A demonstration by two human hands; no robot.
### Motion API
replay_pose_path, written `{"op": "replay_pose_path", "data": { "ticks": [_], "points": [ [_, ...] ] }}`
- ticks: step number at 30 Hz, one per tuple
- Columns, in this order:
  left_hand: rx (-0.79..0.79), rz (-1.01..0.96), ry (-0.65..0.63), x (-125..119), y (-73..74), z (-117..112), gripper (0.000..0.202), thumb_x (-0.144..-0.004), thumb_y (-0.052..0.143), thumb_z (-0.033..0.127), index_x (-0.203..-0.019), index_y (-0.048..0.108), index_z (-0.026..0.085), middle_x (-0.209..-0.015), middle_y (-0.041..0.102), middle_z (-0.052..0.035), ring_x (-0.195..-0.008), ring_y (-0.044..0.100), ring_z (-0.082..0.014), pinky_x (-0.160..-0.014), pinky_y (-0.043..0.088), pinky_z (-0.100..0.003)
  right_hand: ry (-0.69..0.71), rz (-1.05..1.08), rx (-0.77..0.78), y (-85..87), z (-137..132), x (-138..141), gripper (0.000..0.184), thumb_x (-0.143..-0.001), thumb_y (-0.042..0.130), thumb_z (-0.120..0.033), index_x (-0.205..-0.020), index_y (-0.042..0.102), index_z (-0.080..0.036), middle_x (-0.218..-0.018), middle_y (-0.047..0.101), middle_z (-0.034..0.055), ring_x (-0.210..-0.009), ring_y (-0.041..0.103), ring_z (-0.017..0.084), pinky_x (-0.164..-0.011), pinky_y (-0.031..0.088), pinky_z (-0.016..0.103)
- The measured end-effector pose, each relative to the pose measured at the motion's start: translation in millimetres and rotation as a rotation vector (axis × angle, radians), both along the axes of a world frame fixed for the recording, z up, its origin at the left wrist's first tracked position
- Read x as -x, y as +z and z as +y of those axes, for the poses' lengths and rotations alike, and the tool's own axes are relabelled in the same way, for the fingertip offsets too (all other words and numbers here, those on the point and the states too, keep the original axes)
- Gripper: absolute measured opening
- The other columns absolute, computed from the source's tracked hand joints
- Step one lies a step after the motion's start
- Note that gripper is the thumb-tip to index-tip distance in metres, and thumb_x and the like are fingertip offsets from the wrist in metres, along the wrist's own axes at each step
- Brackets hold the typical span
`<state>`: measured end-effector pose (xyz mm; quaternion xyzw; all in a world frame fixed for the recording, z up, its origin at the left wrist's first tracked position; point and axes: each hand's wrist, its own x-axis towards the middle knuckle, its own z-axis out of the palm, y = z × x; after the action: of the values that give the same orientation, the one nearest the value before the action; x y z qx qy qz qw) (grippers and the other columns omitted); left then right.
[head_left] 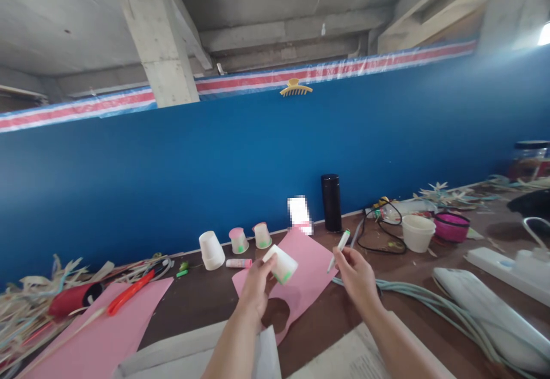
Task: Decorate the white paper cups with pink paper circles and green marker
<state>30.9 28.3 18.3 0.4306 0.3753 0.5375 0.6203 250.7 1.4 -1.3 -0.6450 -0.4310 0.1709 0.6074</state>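
Observation:
My left hand (256, 287) is closed around a small white paper cup (282, 261), tilted on its side, with a green band along its lower edge. Between the fingers of my right hand (357, 276) is a white marker (342, 246) with a green end, its tip pointing down, apart from the cup. Under both hands lies a sheet of pink paper (313, 259) with curved cut-outs. Behind my left hand stand two upturned cups with pink bases and green patches, the left cup (238, 240) and the right cup (262, 235), and a taller white cup stack (211, 250).
A pink-ended glue stick (238, 263) and a green cap (182, 273) lie left. Red-handled scissors (131, 293) rest on more pink paper (98, 333). A black bottle (331, 202) stands by the blue partition (240, 156). Cables (423, 288), a white tub (418, 233) and a power strip (507, 270) occupy the right.

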Motion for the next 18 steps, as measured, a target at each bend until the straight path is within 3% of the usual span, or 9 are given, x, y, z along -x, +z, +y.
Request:
{"op": "replay_pose_path", "data": {
  "ticks": [3, 7, 10, 18],
  "points": [
    [-0.084, 0.02, 0.123, 4.4, 3.1, 0.2, 0.056, -0.069, 0.068, 0.042, -0.115, 0.052, 0.016, -0.107, 0.061, -0.0105, -0.093, 0.06, -0.0207, -0.076, 0.048, -0.03, 0.021, -0.099, -0.035, -0.2, -0.7, 4.2, 0.037, -0.078, 0.047, -0.053, -0.078, 0.059, -0.019, -0.07, 0.066, 0.0049, -0.064, 0.059, 0.02, -0.06, 0.04, 0.027],
    [-0.108, 0.065, 0.245, 3.1, -12.8, 2.8, 0.055, -0.07, 0.067, 0.042, -0.116, 0.053, 0.017, -0.111, 0.06, -0.012, -0.1, 0.057, -0.0229, -0.081, 0.046, -0.032, 0.119, -0.106, -0.063, -2.6, -1.2, 13.7, 0.034, -0.079, 0.047, -0.052, -0.076, 0.057, -0.02, -0.069, 0.065, 0.0038, -0.063, 0.059, 0.019, -0.057, 0.041, 0.026],
    [-0.212, 0.226, 0.249, 1.0, -20.9, 2.2, 0.056, -0.07, 0.066, 0.042, -0.118, 0.053, 0.017, -0.111, 0.061, -0.0113, -0.101, 0.057, -0.0241, -0.084, 0.045, -0.035, 0.188, -0.041, -0.054, -4.2, -1.3, 19.3, 0.033, -0.08, 0.047, -0.052, -0.074, 0.054, -0.02, -0.063, 0.063, 0.0025, -0.057, 0.058, 0.018, -0.051, 0.04, 0.025],
    [-0.435, 0.599, 0.22, -3.7, -18.4, -4.7, 0.053, -0.072, 0.062, 0.042, -0.119, 0.054, 0.018, -0.117, 0.058, -0.0107, -0.105, 0.055, -0.0244, -0.09, 0.042, -0.037, 0.182, -0.124, -0.072, -9.1, 1.4, 19.6, 0.033, -0.081, 0.047, -0.051, -0.072, 0.053, -0.02, -0.059, 0.06, 0.0003, -0.057, 0.057, 0.016, -0.054, 0.04, 0.024]
  ]
}}
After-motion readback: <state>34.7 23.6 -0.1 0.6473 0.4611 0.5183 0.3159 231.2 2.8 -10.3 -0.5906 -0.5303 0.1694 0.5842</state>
